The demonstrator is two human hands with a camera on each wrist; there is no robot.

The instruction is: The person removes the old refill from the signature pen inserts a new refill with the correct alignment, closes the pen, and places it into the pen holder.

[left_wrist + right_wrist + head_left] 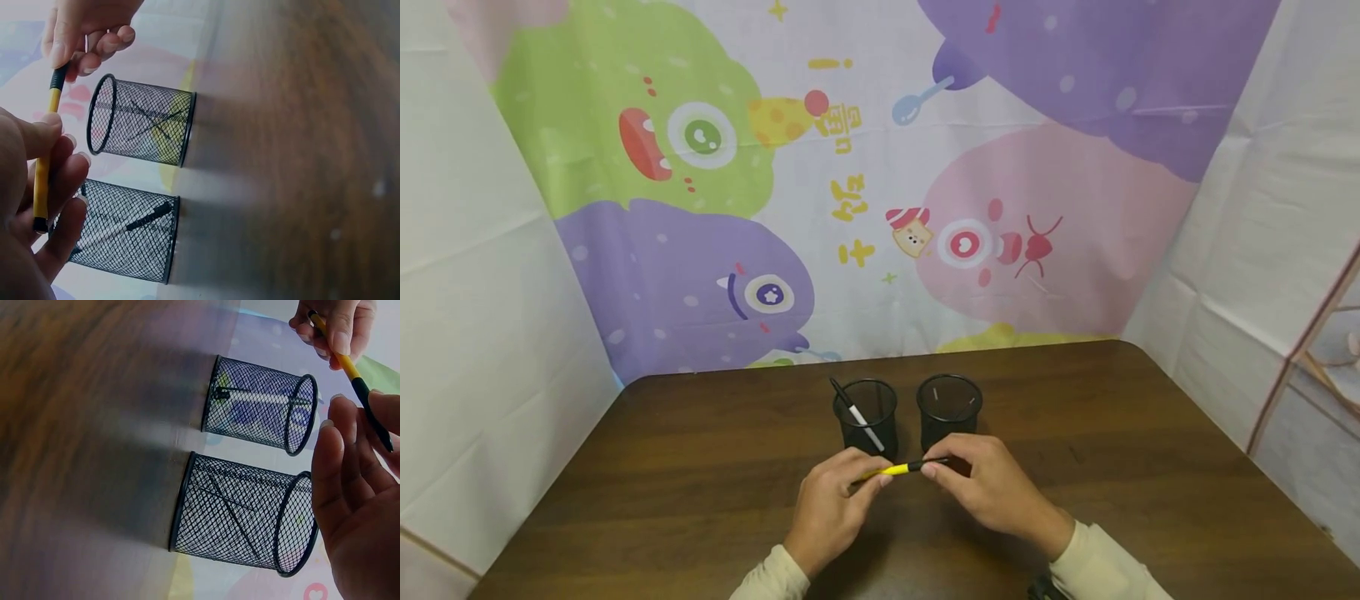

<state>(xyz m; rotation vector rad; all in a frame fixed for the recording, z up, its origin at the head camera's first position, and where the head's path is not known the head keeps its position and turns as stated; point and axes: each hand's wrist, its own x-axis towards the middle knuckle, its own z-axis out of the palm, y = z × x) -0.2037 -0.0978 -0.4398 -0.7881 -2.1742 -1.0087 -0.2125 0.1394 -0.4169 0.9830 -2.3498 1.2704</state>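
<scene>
A: Starting at the fingers (861,461): gripping what?

B: Gripping a yellow and black pen (897,469), with both hands at once. With the left hand (831,504), holding the yellow barrel between thumb and bent fingers. With the right hand (992,483), pinching the black end between thumb and forefinger.

A: Held where, exactly?

B: Above the tabletop (700,500), crosswise between the two hands, on the near side of two black mesh cups.

A: Standing or tipped, those cups?

B: Both upright, side by side, slightly apart. In the left cup (853,439), a white pen (857,414), leaning left, black upper end poking past the rim. In the right cup (949,423), thin dark lines crossing behind the mesh; impossible to identify.

A: And farther out?

B: At both wrists, pale sleeves (775,575). Beyond the tabletop, a backdrop cloth (880,317) printed with green, purple and pink cartoon creatures. Along the sides, white panels (467,250).
</scene>
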